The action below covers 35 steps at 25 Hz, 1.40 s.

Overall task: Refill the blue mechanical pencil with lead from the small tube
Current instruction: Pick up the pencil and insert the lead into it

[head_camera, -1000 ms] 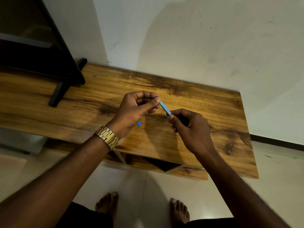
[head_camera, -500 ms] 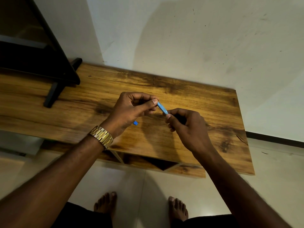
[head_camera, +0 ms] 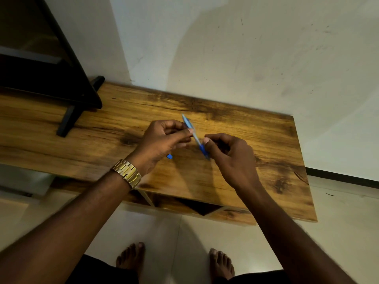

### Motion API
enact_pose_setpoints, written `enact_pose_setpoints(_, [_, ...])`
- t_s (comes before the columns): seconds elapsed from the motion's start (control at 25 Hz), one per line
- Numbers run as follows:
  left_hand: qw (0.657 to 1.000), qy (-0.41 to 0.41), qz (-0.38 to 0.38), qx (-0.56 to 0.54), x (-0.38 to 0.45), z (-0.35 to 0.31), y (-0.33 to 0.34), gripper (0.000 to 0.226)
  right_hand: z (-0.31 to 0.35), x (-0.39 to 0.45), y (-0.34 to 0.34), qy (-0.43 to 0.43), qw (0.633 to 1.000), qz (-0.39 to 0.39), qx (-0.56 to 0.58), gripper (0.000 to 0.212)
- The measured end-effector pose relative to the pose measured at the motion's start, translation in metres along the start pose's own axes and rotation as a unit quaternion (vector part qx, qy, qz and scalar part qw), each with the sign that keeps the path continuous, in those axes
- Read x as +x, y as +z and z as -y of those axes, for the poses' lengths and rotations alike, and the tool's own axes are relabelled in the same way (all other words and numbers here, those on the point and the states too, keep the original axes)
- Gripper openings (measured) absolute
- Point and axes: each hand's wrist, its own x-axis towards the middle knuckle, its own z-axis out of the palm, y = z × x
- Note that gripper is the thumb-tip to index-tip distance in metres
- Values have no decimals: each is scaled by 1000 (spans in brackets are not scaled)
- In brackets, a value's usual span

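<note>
The blue pencil (head_camera: 194, 135) hangs over the wooden table (head_camera: 266, 160), long axis slanting from far-left down to near-right. The left hand (head_camera: 162, 140) pinches its upper barrel; the right hand (head_camera: 229, 154) closes thumb and fingers at the lower, darker end (blurred, so which end is unclear). Small tube? Can't spot it.

Head camera looks steeply down, close over the wooden tabletop (head_camera: 235, 181).
</note>
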Motion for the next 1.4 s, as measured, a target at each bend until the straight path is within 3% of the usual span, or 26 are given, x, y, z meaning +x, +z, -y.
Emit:
enact_pose_setpoints(0.12, [987, -23, -78, 139, 12, 2, -13, 14, -7, 6, -18, 3, 997, -68, -39, 20])
enact_pose_setpoints(0.28, [920, 23, -119, 373, 21, 13, -5, 15, -14, 9, -25, 25, 996, -75, -46, 17])
enact_pose_setpoints(0.48, [910, 55, -116, 395, 22, 14, -2, 19, -24, 14, -27, 17, 988, -43, -146, 11])
enact_pose_setpoints(0.64, [891, 100, -98, 432, 14, 1, -19, 9, -25, 16, -27, 8, 987, -54, -149, 9])
enact_pose_setpoints(0.76, [869, 120, -8, 480, 3, -6, -43, 10, -24, 17, -31, -14, 984, -81, -156, 11])
enact_pose_setpoints(0.92, [837, 115, 101, 525, -11, -5, -60, 27, -32, 18, -32, 11, 969, -17, -245, 20])
enact_pose_setpoints(1.08, [828, 133, 106, 534, -13, -3, -64, 34, -36, 16, -24, 5, 960, 12, -281, 26])
enact_pose_setpoints(1.28, [820, 149, 89, 545, -14, -2, -56, 19, -39, 15, -21, -8, 956, 4, -294, 18])
enact_pose_setpoints(1.4, [843, 131, 74, 516, -13, -1, -54, 17, -40, 17, -21, 5, 957, 20, -291, 11])
